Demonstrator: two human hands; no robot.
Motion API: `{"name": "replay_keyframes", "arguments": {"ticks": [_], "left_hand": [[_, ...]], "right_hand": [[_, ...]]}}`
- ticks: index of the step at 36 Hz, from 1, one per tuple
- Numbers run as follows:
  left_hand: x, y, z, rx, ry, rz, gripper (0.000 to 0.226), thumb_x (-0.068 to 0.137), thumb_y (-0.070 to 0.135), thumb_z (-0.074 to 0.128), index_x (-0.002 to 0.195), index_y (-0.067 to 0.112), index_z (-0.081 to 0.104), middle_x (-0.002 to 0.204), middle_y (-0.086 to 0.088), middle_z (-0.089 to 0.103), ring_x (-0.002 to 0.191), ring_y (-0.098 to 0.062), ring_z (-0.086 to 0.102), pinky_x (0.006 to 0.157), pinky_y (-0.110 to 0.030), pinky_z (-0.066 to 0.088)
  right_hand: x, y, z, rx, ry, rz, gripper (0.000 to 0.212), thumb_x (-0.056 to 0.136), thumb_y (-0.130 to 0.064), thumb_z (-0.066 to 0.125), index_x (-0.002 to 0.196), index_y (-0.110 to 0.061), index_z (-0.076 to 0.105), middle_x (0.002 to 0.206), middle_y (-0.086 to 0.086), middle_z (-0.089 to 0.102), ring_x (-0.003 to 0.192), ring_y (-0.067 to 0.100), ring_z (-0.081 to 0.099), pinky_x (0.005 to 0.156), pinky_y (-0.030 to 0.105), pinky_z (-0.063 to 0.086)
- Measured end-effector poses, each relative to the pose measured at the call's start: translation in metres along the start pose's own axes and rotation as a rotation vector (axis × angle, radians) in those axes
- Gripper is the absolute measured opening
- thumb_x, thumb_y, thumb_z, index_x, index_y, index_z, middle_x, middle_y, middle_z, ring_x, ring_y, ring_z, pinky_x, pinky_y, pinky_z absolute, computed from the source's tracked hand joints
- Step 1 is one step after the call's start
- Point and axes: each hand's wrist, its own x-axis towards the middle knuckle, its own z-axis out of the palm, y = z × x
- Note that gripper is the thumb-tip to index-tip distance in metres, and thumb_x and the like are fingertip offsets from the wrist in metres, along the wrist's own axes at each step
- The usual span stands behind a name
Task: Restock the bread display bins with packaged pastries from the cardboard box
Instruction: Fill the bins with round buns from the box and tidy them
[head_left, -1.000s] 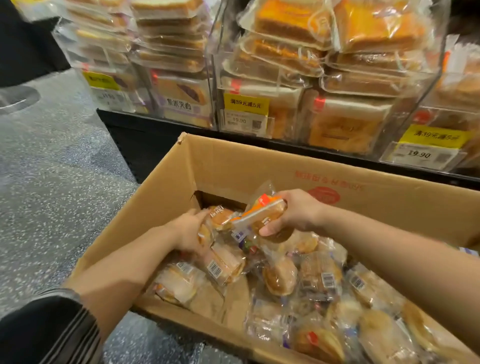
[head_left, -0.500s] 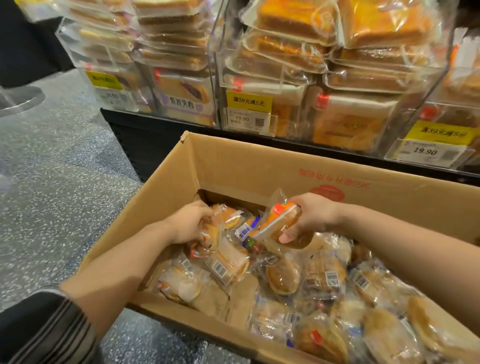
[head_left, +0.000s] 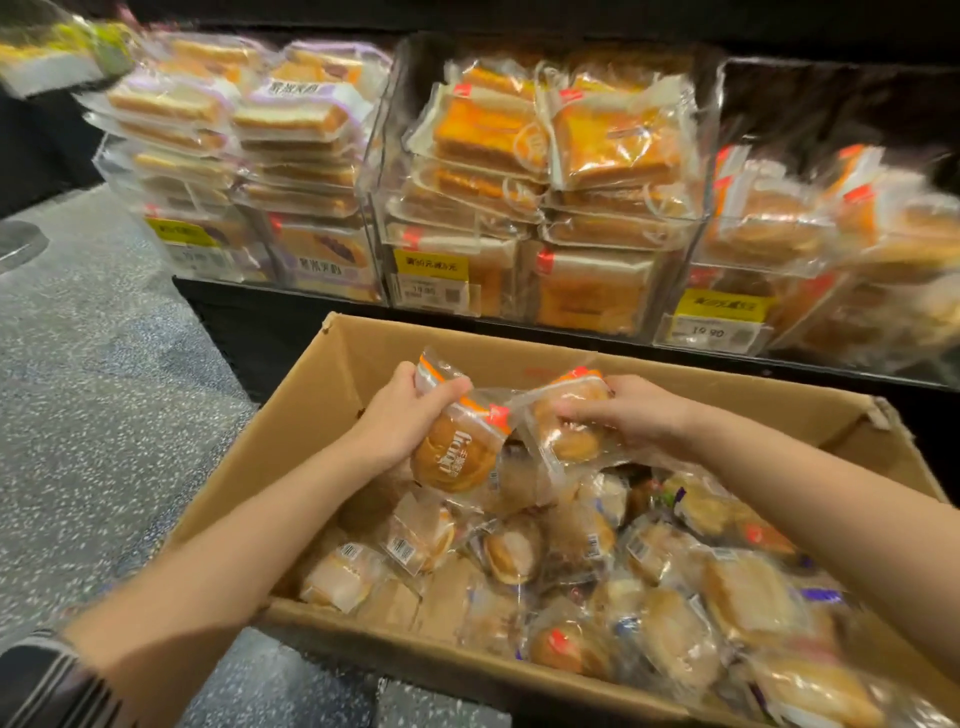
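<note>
Fingers of our left hand (head_left: 400, 415) curl round one wrapped bun (head_left: 454, 452); our right hand (head_left: 631, 413) pinches another bun (head_left: 569, 423) at mid-frame, both held above the cardboard box (head_left: 322, 415) of pastries (head_left: 649, 597). Display bins (head_left: 540, 187) fill the upper frame.

Matt brown cardboard box (head_left: 332, 384) holds glossy clear-plastic-wrapped pastries (head_left: 511, 551); display bins (head_left: 540, 228) are shiny transparent plastic; floor (head_left: 104, 405) is speckled.
</note>
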Motion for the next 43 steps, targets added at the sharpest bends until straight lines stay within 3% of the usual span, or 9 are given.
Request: {"name": "replay_keyframes", "arguments": {"ticks": [4,12,14,17,20,24,34,38,43], "left_hand": [[-0.013,0.049,0.013,0.004,0.016,0.023,0.073,0.074,0.079,0.050,0.102,0.013,0.060,0.094,-0.001,0.068,0.090,-0.018,0.065,0.088,-0.042,0.051],[-0.018,0.148,0.040,-0.128,-0.089,-0.080,0.092,0.066,0.085,0.050,0.123,0.013,0.063,0.117,-0.009,0.067,0.110,-0.026,0.061,0.104,-0.044,0.042],[-0.020,0.169,0.050,-0.263,-0.128,-0.107,0.085,0.071,0.080,0.052,0.125,0.014,0.061,0.108,-0.008,0.070,0.102,-0.023,0.065,0.097,-0.039,0.047],[-0.024,0.201,0.065,-0.395,-0.179,-0.078,0.052,0.089,0.063,0.045,0.121,0.022,0.056,0.092,-0.001,0.070,0.083,-0.013,0.065,0.067,-0.029,0.049],[-0.030,0.227,0.079,-0.569,-0.247,-0.100,0.059,0.089,0.064,0.044,0.125,0.018,0.056,0.099,-0.008,0.071,0.090,-0.022,0.068,0.070,-0.035,0.055],[-0.032,0.250,0.100,-0.823,-0.302,-0.139,0.054,0.092,0.062,0.041,0.119,0.020,0.060,0.108,-0.012,0.070,0.093,-0.028,0.068,0.062,-0.034,0.057],[-0.015,0.272,0.145,-1.069,-0.248,-0.136,0.010,0.090,0.008,0.052,0.094,0.014,0.058,0.097,-0.009,0.065,0.087,-0.024,0.063,0.076,-0.036,0.052],[-0.001,0.271,0.158,-1.105,-0.189,-0.061,0.038,0.089,0.012,0.061,0.127,0.011,0.054,0.117,-0.008,0.065,0.104,-0.021,0.062,0.086,-0.038,0.052],[0.014,0.269,0.168,-1.189,-0.118,-0.022,0.045,0.088,0.009,0.063,0.131,0.011,0.050,0.122,-0.011,0.064,0.108,-0.023,0.064,0.095,-0.045,0.050]], "right_hand": [[-0.035,-0.007,-0.027,-0.025,0.119,-0.007,0.027,0.086,-0.035,0.067,0.102,-0.013,0.068,0.097,0.004,0.071,0.074,0.008,0.067,0.058,0.015,0.051],[-0.112,-0.021,-0.107,0.029,0.337,-0.010,0.028,0.086,-0.033,0.067,0.106,-0.015,0.072,0.101,0.005,0.071,0.094,0.022,0.067,0.079,0.033,0.056],[-0.129,-0.027,-0.126,0.021,0.377,-0.011,0.027,0.086,-0.028,0.067,0.106,-0.011,0.072,0.109,0.014,0.070,0.101,0.030,0.066,0.090,0.042,0.054],[-0.153,-0.038,-0.154,-0.018,0.457,-0.016,0.036,0.075,-0.028,0.075,0.106,-0.009,0.070,0.105,0.014,0.071,0.089,0.023,0.067,0.078,0.035,0.057],[-0.174,-0.051,-0.176,-0.199,0.518,-0.081,0.025,0.075,-0.018,0.076,0.098,-0.011,0.070,0.095,0.006,0.070,0.081,0.014,0.064,0.070,0.021,0.053],[-0.191,-0.066,-0.201,-0.473,0.580,-0.052,0.037,0.072,-0.023,0.081,0.103,-0.015,0.064,0.099,0.002,0.063,0.095,0.019,0.061,0.081,0.030,0.052],[-0.205,-0.093,-0.247,-0.995,0.762,-0.127,0.045,0.067,-0.040,0.084,0.107,-0.028,0.068,0.098,-0.009,0.064,0.097,0.014,0.059,0.084,0.035,0.052],[-0.204,-0.097,-0.264,-1.121,0.789,-0.202,0.041,0.070,-0.035,0.082,0.105,-0.025,0.065,0.096,-0.005,0.066,0.092,0.018,0.060,0.075,0.032,0.049],[-0.199,-0.102,-0.287,-1.164,0.752,-0.318,0.036,0.076,-0.028,0.077,0.109,-0.022,0.062,0.100,-0.002,0.067,0.096,0.021,0.061,0.074,0.030,0.043]]}}
